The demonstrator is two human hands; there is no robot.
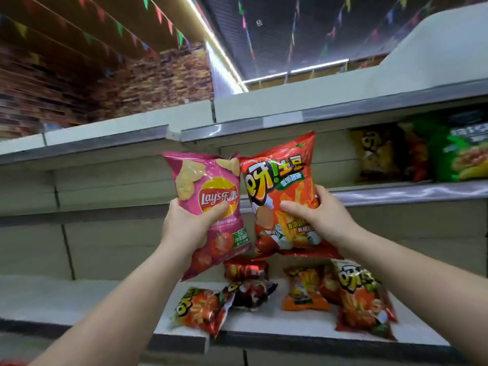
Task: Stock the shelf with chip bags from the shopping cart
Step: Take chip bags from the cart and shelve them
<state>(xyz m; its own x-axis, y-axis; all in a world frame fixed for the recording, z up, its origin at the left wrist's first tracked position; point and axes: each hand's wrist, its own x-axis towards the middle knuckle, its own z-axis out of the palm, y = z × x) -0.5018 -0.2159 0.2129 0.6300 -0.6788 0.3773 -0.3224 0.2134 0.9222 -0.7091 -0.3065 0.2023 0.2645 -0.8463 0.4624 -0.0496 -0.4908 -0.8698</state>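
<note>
Pale store shelves (111, 294) fill the view, under a dark ceiling strung with coloured pennant flags (158, 14) and a brick-patterned wall at the upper left. Both arms reach up in front of the middle shelf level. The left hand (186, 224) grips a pink chip bag (208, 186) by its lower left side, thumb across the front; the bag reads "Lay's" with Chinese characters and shows crisps and tomatoes. The right hand (319, 215) grips a red chip bag (280, 180) by its right edge, thumb on the front; it carries large Chinese lettering and pictures of fries. The two bags are upright and touch edge to edge. On the lower shelf behind them lie several red and orange snack bags (306, 289), some flat, some leaning. At the upper right, yellow, red and green bags (462, 154) stand on a higher shelf.
</note>
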